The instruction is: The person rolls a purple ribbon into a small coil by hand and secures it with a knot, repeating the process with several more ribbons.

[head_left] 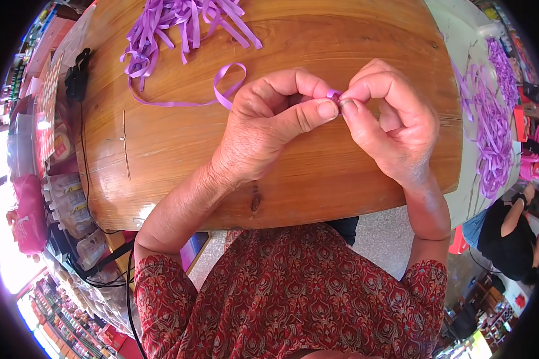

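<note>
Both my hands meet above the middle of a wooden table (353, 185). My left hand (269, 116) pinches a purple ribbon (224, 90) between thumb and forefinger. From that hand the ribbon loops out to the left and runs back toward a heap of purple ribbon strips (185, 24) at the far side. My right hand (395, 113) is closed too, its thumb and fingertip pinching the small folded end of the same ribbon beside the left fingertips. The exact shape of that small piece is mostly hidden by the fingers.
On a white table (461, 197) at the right lie more tangled purple ribbons (491, 131). A black cable (84, 161) hangs along the left edge, near packaged goods and a pink bag (27, 215). Another person (509, 233) in black is at the far right.
</note>
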{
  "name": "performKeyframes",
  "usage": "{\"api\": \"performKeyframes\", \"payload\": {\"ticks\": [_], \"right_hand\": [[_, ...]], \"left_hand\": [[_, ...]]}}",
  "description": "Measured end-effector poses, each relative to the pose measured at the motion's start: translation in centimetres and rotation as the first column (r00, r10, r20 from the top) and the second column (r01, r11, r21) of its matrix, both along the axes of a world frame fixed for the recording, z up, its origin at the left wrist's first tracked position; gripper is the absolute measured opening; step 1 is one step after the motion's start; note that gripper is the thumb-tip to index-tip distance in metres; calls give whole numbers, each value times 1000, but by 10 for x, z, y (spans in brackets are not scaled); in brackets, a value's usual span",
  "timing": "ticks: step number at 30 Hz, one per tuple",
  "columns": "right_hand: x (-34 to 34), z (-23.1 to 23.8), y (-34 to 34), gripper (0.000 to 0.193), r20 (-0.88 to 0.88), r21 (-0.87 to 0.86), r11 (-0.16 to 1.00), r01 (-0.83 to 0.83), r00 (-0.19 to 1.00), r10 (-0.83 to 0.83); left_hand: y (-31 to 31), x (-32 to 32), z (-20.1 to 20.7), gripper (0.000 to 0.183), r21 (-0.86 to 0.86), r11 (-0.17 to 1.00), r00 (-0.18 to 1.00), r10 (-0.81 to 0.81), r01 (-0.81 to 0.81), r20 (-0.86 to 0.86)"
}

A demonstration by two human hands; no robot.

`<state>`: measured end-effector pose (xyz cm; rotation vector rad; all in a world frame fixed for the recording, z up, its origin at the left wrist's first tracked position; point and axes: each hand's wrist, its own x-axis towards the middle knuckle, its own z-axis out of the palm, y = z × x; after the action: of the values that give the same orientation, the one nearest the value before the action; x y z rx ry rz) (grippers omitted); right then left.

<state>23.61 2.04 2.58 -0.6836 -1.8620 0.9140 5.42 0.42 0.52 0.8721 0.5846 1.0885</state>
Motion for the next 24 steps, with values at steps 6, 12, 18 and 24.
{"api": "performKeyframes", "payload": {"ticks": [6, 12, 18, 24], "right_hand": [[4, -1, 0, 11, -65, -143, 990, 14, 998, -24], [5, 1, -1, 11, -122, -263, 965, -20, 993, -13], [3, -1, 0, 2, -235, -353, 935, -25, 970, -63], [3, -2, -1, 2, -223, -341, 940, -23, 973, -58]], "left_hand": [[-5, 3, 2, 14, 51, 997, 990, 57, -51, -129], [-8, 2, 4, 10, 82, 993, 979, 98, -85, -178], [-6, 2, 4, 8, 49, 995, 983, 96, -89, -158], [-4, -5, 6, 9, 44, 999, 984, 34, -26, -177]]}}
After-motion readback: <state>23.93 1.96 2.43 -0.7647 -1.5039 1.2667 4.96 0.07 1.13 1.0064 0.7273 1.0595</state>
